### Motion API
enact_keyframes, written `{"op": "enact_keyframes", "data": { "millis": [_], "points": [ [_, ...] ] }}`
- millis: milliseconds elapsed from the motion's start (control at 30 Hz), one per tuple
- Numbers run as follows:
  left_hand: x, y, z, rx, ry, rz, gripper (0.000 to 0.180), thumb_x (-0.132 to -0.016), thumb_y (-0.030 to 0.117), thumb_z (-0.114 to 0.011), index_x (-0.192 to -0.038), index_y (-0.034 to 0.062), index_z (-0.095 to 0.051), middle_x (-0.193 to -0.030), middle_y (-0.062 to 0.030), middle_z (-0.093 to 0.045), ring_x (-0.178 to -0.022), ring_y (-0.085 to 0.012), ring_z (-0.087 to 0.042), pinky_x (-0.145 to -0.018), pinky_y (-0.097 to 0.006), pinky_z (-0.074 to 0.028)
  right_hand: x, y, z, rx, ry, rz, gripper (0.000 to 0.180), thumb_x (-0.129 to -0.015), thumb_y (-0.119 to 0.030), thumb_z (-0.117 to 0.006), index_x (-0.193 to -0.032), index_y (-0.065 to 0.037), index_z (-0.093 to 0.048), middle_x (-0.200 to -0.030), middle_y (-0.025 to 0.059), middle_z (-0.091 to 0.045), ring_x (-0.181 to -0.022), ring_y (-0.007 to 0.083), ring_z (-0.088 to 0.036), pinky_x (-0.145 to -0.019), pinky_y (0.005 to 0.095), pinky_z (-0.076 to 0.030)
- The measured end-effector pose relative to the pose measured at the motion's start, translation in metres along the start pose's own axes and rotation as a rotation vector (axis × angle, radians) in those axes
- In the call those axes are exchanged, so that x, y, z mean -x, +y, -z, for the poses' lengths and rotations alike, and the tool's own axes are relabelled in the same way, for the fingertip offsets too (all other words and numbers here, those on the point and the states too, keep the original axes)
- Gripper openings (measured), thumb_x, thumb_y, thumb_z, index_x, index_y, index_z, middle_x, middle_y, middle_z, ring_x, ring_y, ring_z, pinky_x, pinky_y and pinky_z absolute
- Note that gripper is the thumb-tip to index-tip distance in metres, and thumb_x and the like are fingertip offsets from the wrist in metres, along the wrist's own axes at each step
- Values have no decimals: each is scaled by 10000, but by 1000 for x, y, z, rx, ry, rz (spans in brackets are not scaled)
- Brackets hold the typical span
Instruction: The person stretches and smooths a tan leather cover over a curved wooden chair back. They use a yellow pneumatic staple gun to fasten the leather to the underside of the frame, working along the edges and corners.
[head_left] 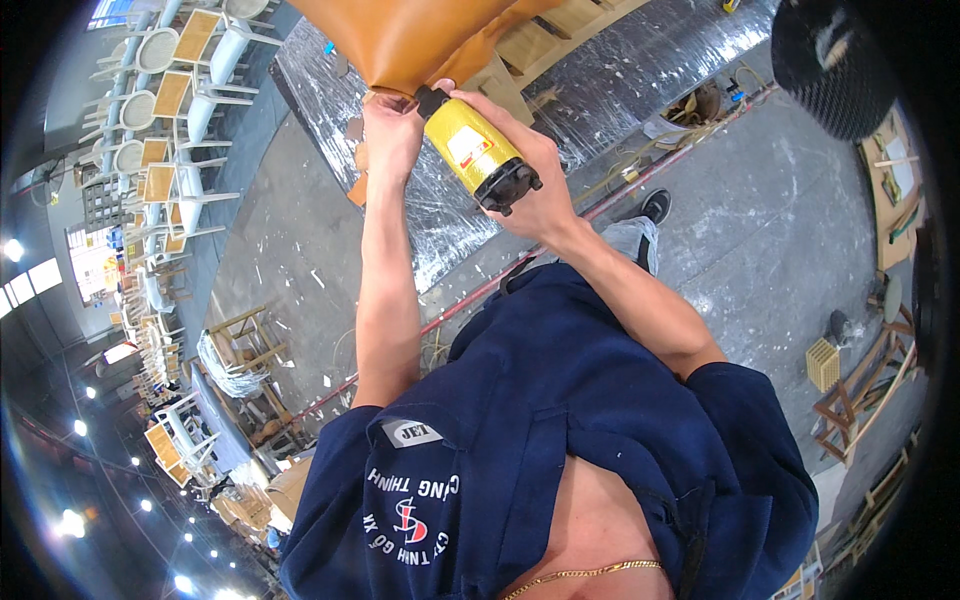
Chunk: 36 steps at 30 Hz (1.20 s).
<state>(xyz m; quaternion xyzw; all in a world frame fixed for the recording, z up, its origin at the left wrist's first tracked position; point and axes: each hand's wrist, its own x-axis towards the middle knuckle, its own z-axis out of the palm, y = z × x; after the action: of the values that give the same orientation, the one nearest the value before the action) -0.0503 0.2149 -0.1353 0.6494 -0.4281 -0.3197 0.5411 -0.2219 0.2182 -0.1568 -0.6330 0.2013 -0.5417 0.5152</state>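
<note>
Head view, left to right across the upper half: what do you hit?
Stacked chairs → left hand on the tan leather → yellow tool in the right hand → black shoe → dark round object.

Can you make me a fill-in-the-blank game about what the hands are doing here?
1. The right hand grips a tool whose body is coloured ____.
2. The left hand pinches the edge of a sheet coloured ____.
3. The person's shirt is dark ____.
4. Rows of ____ with white frames stand at the far left.

Missing words: yellow; orange-brown; blue; chairs
</note>
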Motion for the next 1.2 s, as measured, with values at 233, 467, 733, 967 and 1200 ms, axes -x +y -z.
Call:
{"op": "enact_keyframes", "data": {
  "millis": [233,467,733,967,1200],
  "points": [
    [-7,-17,19,-359,196,-88,256,-756,154,-825,-914,-29,-743,-810,-90,-731,-746,-108,-649,-709,-274,-503,-9,0,16,18,-68,-21,753,-651,5,-722,-1369,-73,-511,-1259,161,-640,-1104,344,-641,-945,349,-496],
    [0,-3,-10,-421,353,-349,295,-734,190,-838,-924,-19,-752,-820,-92,-749,-752,-113,-664,-743,-286,-505,23,19,73,230,-99,-140,697,-680,-17,-730,-1346,-60,-532,-1143,211,-662,-1038,356,-657,-898,346,-494],
    [-1,-18,-1,-545,411,-257,335,-726,254,-803,-851,-48,-728,-786,-178,-724,-759,-226,-700,-767,-338,-511,59,42,90,368,-247,-286,730,-684,-41,-710,-1383,-134,-520,-1216,192,-637,-1135,395,-593,-945,394,-480],
    [0,-82,75,-339,348,23,316,-895,249,-705,-970,-57,-711,-802,-97,-719,-736,-119,-632,-714,-276,-496,34,88,144,827,-386,-524,732,-681,-96,-709,-1383,-182,-520,-1292,160,-557,-1159,378,-571,-943,450,-496],
    [54,-245,62,-422,387,40,248,-877,233,-697,-939,-6,-725,-891,-167,-717,-869,-291,-686,-828,-387,-510,-27,165,164,1162,-423,-481,683,-734,-57,-684,-1375,-169,-481,-1328,196,-464,-1062,421,-621,-882,475,-541]
  ]
}}
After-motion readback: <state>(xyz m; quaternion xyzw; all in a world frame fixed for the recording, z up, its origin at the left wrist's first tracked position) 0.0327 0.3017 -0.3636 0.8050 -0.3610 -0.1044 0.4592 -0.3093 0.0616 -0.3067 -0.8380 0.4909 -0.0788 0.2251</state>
